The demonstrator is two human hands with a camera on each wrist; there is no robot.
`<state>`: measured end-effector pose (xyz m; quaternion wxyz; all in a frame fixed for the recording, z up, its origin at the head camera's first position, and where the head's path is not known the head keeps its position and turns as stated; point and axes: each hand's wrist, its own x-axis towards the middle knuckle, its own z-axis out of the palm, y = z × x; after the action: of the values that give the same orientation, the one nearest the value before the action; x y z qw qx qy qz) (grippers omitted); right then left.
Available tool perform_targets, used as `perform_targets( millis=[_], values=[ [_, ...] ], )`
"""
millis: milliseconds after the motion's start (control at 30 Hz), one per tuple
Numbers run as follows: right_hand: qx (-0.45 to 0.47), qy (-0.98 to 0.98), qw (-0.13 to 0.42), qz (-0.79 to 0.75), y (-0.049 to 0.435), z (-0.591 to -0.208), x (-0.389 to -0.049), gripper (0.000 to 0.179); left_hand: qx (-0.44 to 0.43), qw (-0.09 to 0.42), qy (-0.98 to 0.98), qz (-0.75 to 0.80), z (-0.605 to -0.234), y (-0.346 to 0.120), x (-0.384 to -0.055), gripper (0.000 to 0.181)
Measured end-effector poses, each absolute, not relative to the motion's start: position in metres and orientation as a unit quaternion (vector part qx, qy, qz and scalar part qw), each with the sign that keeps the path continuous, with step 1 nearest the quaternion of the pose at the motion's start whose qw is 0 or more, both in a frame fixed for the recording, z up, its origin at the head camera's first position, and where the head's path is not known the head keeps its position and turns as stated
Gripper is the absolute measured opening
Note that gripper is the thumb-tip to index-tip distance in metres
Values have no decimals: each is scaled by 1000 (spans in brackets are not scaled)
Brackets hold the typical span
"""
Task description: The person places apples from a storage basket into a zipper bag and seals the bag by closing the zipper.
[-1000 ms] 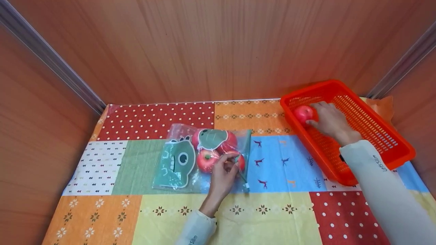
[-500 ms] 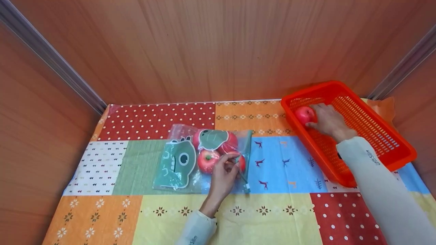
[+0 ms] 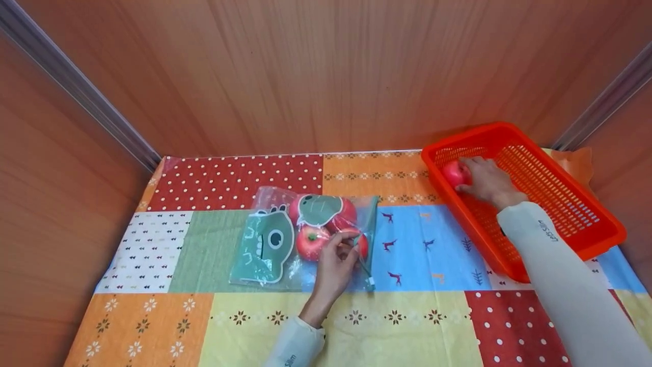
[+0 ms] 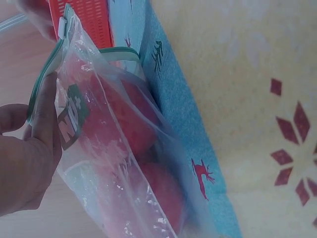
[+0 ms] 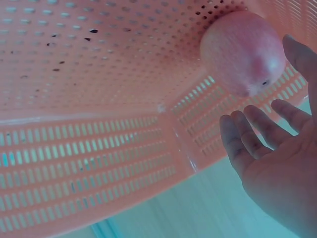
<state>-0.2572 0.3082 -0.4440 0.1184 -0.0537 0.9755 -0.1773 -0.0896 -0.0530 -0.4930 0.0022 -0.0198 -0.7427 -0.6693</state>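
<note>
A clear zip bag (image 3: 300,272) with a green one-eyed monster print lies on the patterned cloth, holding several red apples (image 3: 311,241). My left hand (image 3: 336,262) pinches the green-edged mouth of the bag between thumb and fingers; the left wrist view shows the zip edge (image 4: 42,82) lifted there. Inside the orange-red basket (image 3: 552,176), one red apple (image 3: 456,173) sits at the far left end. My right hand (image 3: 486,181) reaches into the basket beside this apple. In the right wrist view its fingers are spread and relaxed around the apple (image 5: 242,52), with a gap visible between them.
Wooden panels (image 3: 326,76) stand behind and on both sides of the table. The basket leans close to the back right corner, with a piece of orange material (image 3: 575,163) behind it. A patchwork cloth (image 3: 397,326) covers the table.
The right forearm has swung slightly left, and the right hand has edged toward the apple in the basket. The left hand keeps its pinch on the bag's edge.
</note>
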Motion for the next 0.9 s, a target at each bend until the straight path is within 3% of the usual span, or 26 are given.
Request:
perform_targets(
  millis=[900],
  values=[
    [-65, 978, 105, -169, 311, -456, -258, 86, -23, 10, -752, -658, -495, -52, -91, 26]
  ],
)
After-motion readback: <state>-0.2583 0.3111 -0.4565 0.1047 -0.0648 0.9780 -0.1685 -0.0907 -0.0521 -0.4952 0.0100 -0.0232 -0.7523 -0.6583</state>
